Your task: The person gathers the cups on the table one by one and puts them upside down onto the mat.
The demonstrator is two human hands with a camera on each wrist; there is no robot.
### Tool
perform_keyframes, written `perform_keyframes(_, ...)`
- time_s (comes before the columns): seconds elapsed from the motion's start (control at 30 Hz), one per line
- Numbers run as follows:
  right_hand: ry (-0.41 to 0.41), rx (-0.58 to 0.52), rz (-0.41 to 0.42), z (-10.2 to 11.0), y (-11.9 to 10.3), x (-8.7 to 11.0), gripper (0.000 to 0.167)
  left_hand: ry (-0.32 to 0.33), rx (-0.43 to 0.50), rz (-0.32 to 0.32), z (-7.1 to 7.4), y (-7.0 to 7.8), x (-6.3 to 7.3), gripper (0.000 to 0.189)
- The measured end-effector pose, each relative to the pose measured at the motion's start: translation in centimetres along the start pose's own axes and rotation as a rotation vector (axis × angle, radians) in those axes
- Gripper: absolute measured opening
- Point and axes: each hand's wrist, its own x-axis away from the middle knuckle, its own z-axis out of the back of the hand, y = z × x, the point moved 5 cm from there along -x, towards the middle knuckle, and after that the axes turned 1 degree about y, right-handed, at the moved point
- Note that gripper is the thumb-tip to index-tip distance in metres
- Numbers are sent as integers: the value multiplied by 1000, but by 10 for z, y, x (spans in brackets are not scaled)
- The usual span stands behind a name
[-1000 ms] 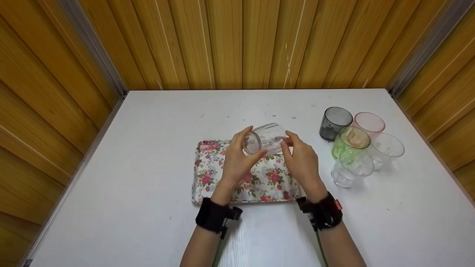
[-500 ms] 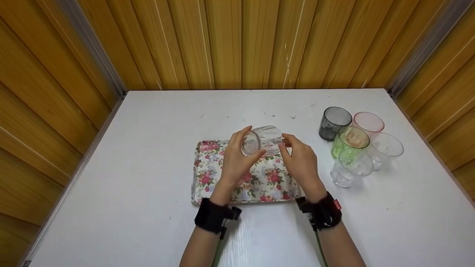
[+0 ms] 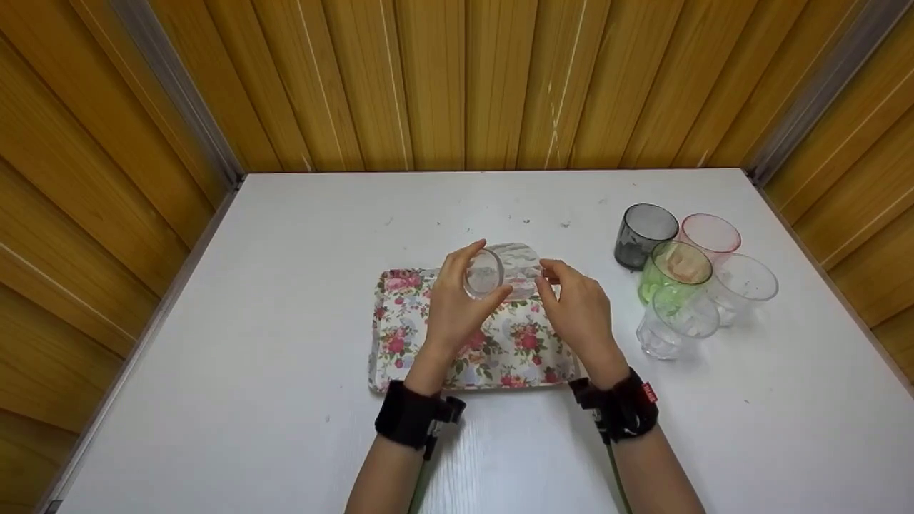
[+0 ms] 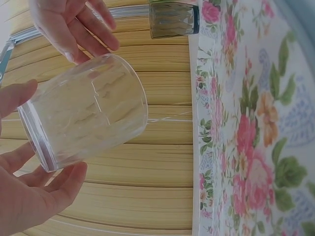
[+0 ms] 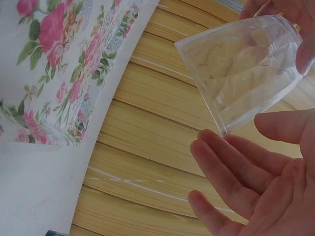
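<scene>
"How does it lie?"
"From here I see the left hand (image 3: 457, 310) grip the glass (image 3: 518, 268) by its rim, fingers curled; it's sideways above the tray (image 3: 410, 360), long axis left to right; the right hand (image 3: 582, 308) pinches its base."

From afar I count one held glass (image 3: 520, 270), five glasses (image 3: 635, 246) (image 3: 710, 232) (image 3: 657, 285) (image 3: 746, 282) (image 3: 660, 335) right, two hands (image 3: 457, 307) (image 3: 580, 307), two wristbands (image 3: 405, 415) (image 3: 630, 407), one flowered tray (image 3: 528, 343), one table (image 3: 235, 335)
</scene>
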Motion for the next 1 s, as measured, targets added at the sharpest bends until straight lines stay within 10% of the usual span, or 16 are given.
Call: perform_keyframes(1.0, -34, 61, 56, -7, -3, 2, 25, 50, -58, 1, 2, 2, -1, 63)
